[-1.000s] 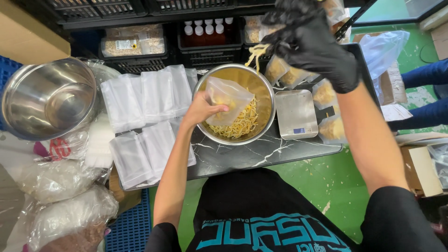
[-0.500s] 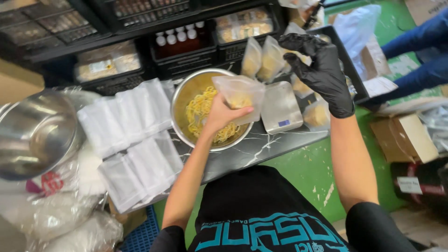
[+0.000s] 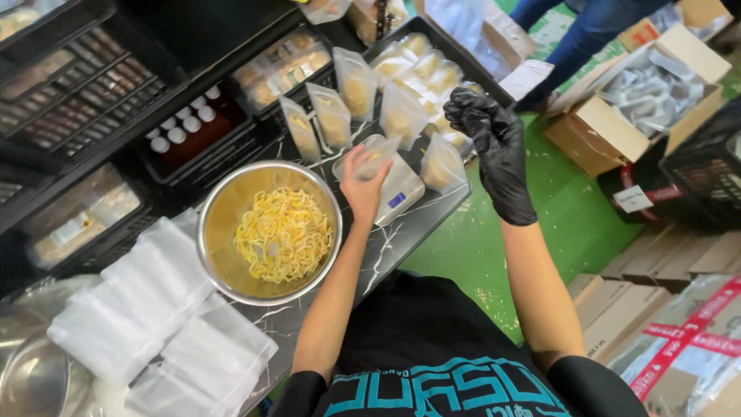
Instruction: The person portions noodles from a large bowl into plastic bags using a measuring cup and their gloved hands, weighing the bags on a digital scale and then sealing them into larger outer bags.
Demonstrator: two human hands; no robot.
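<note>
Left hand (image 3: 363,185), bare, closed around a small clear bag (image 3: 376,153) just above centre of the frame, holding it over the little white scale (image 3: 401,191). Can't tell if the bag actually touches the platform or just hangs over it. Right hand (image 3: 494,147) in a black glove, right of centre, fingers curled loosely, gripping nothing visible. Could be a few strands pinched in there, can't tell.

Steel bowl (image 3: 268,232) of yellow noodles sitting left of centre on the marble-look counter (image 3: 394,255), just beside the scale. Filled bags (image 3: 386,108) standing in a row along the upper middle, right behind the scale — some leaning. Stack of empty bags (image 3: 154,309) lower left.

Risks, as a guess: thin bag, one-handed grip near the mouth, so easy to let it sag and dump noodles on the scale. Scale close to the counter edge with green floor (image 3: 556,224) below — one bump and off it goes. Leaning bags behind could topple with a careless elbow.
</note>
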